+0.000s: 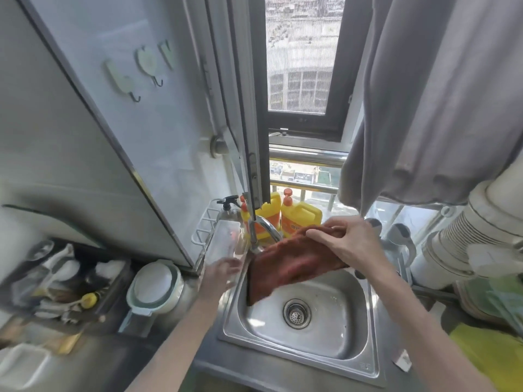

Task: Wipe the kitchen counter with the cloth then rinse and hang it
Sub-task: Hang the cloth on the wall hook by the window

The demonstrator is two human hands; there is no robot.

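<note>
1. Steel counter (283, 372) with a single-bowl sink (365, 329) set in it, window (300, 66) at the far side, grey curtain (424, 94) hanging far right.
2. Your right hand (351, 244) reaches in from the near right, forearm angled up-left, palm down, fingers (319, 234) curled over the far top edge of the cloth (291, 264), pinching it.
3. Cloth is reddish-brown, hanging over the far left part of the sink bowl, just beside the curved tap (268, 227); its lower corner droops toward the sink's left wall.
4. Your left hand (223, 271) comes from the near left, arm stretched forward, fingers spread and loose, nothing in it; motion-blurred, at the sink's left rim beside the cloth's left edge. Contact with cloth: cannot tell.
5. Drain strainer (296, 313) sits uncovered mid-bowl.
6. Two yellow detergent bottles (300, 216) stand far behind the tap.
7. Wall hooks (135, 77) far left, bare.
</note>
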